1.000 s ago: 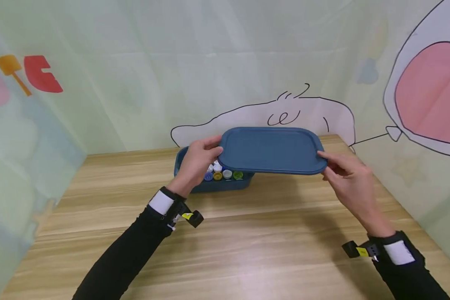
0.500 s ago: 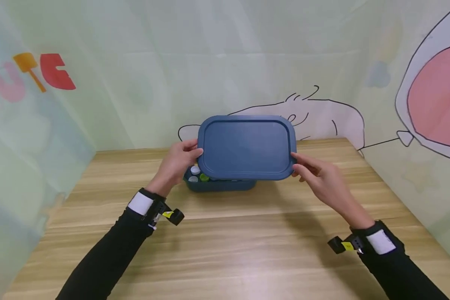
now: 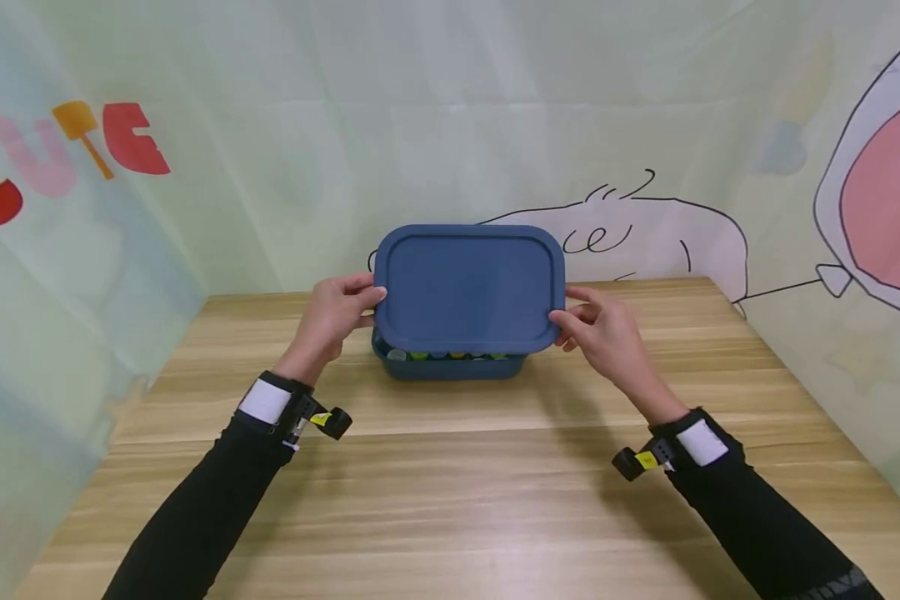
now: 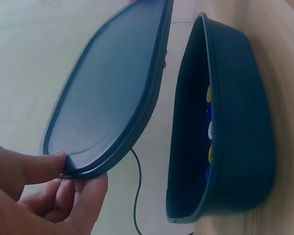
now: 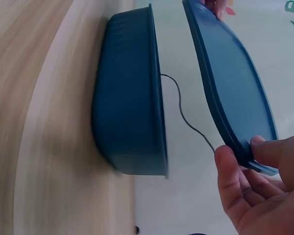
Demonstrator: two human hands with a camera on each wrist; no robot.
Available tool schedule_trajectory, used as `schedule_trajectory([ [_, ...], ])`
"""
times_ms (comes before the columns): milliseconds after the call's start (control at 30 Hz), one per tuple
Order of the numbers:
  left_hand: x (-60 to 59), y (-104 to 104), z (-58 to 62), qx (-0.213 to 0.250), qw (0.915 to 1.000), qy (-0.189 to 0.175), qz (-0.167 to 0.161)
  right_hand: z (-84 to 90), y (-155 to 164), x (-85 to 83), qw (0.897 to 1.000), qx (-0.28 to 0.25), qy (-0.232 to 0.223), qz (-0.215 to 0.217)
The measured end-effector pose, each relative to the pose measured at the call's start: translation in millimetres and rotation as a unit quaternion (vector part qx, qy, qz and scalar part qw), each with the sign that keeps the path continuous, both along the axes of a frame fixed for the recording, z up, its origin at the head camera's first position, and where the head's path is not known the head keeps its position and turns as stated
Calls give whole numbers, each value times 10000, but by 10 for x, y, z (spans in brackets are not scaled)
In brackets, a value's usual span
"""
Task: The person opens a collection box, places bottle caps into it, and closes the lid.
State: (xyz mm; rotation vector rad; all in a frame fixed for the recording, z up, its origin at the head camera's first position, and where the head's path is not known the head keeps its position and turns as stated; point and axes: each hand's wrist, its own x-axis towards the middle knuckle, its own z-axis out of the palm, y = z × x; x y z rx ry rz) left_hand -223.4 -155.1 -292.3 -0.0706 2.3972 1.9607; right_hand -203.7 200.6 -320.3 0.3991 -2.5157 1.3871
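A blue rectangular lid point(image 3: 468, 287) with rounded corners hangs tilted above a matching blue box point(image 3: 453, 369). My left hand point(image 3: 333, 317) pinches the lid's left end, thumb on top and fingers beneath. At the opposite end my right hand point(image 3: 603, 337) pinches the lid in the same way. Both wrist views show a gap between the lid point(image 4: 105, 83) and the rim of the box point(image 5: 132, 98). Several coloured bottle caps point(image 4: 210, 129) lie inside the box; the lid hides most of them in the head view.
The box stands on a wood-grain table point(image 3: 435, 483) near its back edge. A printed cloth backdrop point(image 3: 330, 150) rises right behind the table. A thin dark cable point(image 5: 181, 107) shows behind the box in the wrist views.
Both hands have carried the lid leftward, from the right of the box to over it. The lid now covers more of the box and its caps in the head view.
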Motion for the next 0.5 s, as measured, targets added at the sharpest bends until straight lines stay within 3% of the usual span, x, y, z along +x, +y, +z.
schedule_trajectory([
  [167, -32, -56, -49, -79, 9999, -140, 40, -132, -71, -137, 9994, 83, -349, 17],
  [500, -68, -109, -129, -92, 9995, -268, 106, -316, -166, -289, 9974, 500, -523, -4],
])
